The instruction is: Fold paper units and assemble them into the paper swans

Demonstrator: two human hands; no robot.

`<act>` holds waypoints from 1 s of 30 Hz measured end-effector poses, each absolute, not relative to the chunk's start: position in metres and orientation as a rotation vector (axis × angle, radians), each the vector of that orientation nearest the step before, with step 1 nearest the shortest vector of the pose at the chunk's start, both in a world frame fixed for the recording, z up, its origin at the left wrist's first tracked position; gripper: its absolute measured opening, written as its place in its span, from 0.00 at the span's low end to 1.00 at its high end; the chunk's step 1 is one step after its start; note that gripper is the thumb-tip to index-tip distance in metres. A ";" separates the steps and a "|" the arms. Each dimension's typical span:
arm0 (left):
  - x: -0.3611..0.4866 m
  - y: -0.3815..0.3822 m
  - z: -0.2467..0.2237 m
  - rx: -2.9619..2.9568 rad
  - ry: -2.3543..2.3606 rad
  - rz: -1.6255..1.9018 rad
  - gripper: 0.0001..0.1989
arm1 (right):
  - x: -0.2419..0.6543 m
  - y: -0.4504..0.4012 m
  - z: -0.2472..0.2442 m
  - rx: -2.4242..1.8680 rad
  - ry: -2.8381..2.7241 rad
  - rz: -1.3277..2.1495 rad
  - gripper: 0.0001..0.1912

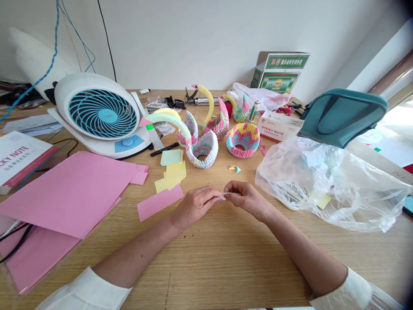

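Note:
Between my two hands is a small piece of white paper (222, 196), mostly covered by fingers. My left hand (200, 201) pinches its left end, while the fingers of my right hand (247, 199) are closed on its right end. Left of my left hand lies a pink paper strip (160, 202), with yellow paper slips (176, 174) and pale green slips (171, 157) behind it. Two tiny folded paper pieces, one of them a blue triangle (238, 169), rest beyond my right hand. A round folded-paper bowl (243, 140) and a white folded-paper swan (202, 150) stand farther back.
A white fan (103, 114) and large pink sheets (74, 189) occupy the left side. To the right are a clear plastic bag (332, 185), a sticky note box (280, 125) and a teal case (345, 116). More paper swans and a green box (280, 71) stand toward the wall.

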State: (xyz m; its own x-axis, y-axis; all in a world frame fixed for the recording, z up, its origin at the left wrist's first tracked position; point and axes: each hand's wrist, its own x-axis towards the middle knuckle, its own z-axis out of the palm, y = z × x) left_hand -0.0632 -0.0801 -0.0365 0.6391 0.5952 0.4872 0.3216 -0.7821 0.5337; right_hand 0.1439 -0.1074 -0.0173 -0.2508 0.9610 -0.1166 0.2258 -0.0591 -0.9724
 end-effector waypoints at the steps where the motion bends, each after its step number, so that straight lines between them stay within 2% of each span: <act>1: -0.063 -0.080 -0.036 2.456 0.726 0.938 0.08 | 0.144 -0.107 -0.017 -1.299 -1.525 1.363 0.07; 10: -0.062 -0.076 -0.033 2.258 0.767 1.027 0.06 | 0.148 -0.105 -0.017 -1.287 -1.540 1.299 0.08; 15: -0.064 -0.068 -0.037 2.295 0.963 0.858 0.06 | 0.159 -0.093 -0.034 -1.360 -1.633 0.952 0.10; 19: -0.065 -0.067 -0.045 2.452 0.937 0.631 0.09 | 0.168 -0.086 -0.051 -1.445 -1.734 0.637 0.05; 22: -0.064 -0.068 -0.048 2.429 0.896 0.612 0.02 | 0.174 -0.082 -0.056 -1.453 -1.837 0.427 0.05; 25: -0.064 -0.069 -0.048 2.324 0.879 0.695 0.04 | 0.175 -0.084 -0.053 -1.430 -1.861 0.246 0.09; 27: -0.063 -0.070 -0.046 2.261 0.857 0.762 0.04 | 0.168 -0.090 -0.047 -1.377 -1.807 0.311 0.08; 30: -0.063 -0.073 -0.044 2.220 0.835 0.876 0.04 | 0.149 -0.101 -0.041 -1.262 -1.653 0.804 0.07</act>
